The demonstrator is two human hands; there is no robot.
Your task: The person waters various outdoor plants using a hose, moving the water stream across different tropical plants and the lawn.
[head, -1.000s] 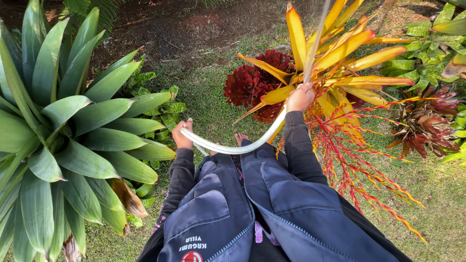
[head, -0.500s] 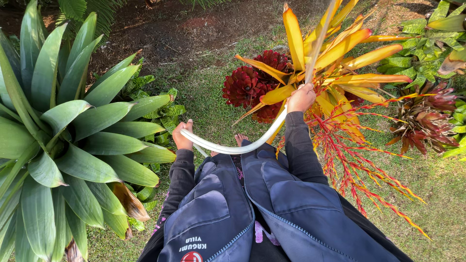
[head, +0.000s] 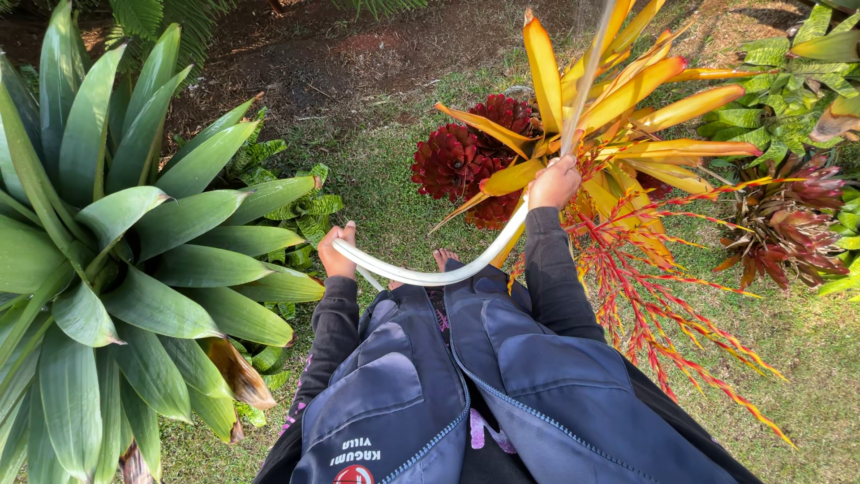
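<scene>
- Both hands are closed on one pale hose [head: 430, 273]: the right hand [head: 554, 182] wraps around its outlet end, the left hand [head: 338, 254] curls around it further back.
- Between the two grips the hose sags in a shallow curve across the front of the person's body, just above a bare foot [head: 445, 259] on the grass [head: 385, 193].
- From the right hand a thin stream of water [head: 593, 63] shoots up and away, towards the top of the frame; the fist seems to sit right at the outlet, likely to narrow and aim the jet, though the fingertips themselves cannot be made out.
- That hand is raised higher than the left, which fits a nozzle end tilted upward, while the lower left hand appears to take up the slack and keep the hose off the ground.
- Just behind the right hand stands a yellow-orange plant [head: 627, 108] with long pointed leaves and red branching sprays spreading down to the right.
- Left of it, near the stream's base, sits a dark red plant [head: 470, 152].
- A large green plant [head: 107, 233] with broad leaves fills the left side, close beside the left hand.
- Dark sleeves and an open dark jacket [head: 502, 394] take up the lower middle.
</scene>
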